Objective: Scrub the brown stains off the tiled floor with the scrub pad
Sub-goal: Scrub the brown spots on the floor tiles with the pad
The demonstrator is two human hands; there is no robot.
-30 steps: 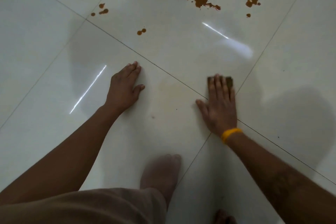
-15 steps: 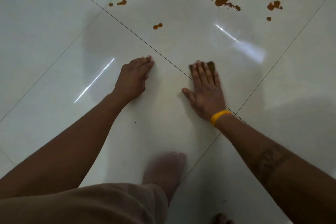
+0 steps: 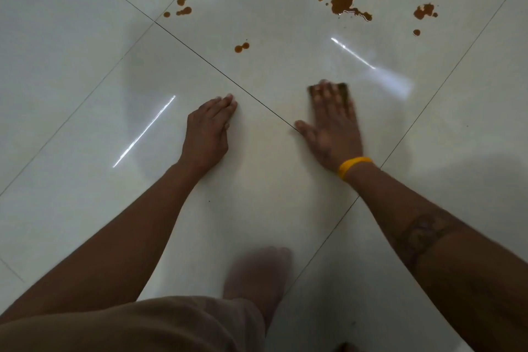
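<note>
My right hand (image 3: 331, 123), with a yellow wristband, lies flat on a dark scrub pad (image 3: 343, 88); only the pad's far edge shows past my fingertips, and the hand is blurred. My left hand (image 3: 208, 131) rests flat on the glossy white tiled floor (image 3: 85, 66), fingers together, holding nothing. Brown stains lie beyond both hands: a large splash (image 3: 344, 3) far ahead of the pad, spots (image 3: 424, 11) to its right, a small pair (image 3: 241, 47) nearer the middle, and drops (image 3: 181, 10) at the far left by a grout line.
Dark grout lines cross diagonally between my hands. My bare foot (image 3: 257, 277) stands below the hands, and my knee in tan cloth (image 3: 143, 326) fills the bottom left. Bright light streaks reflect off the tiles.
My right hand has slid the pad left, then back to the right and forward across the tile. The left hand stays planted, its thumb now tucked in. The view has shifted, so the stains appear nearer.
</note>
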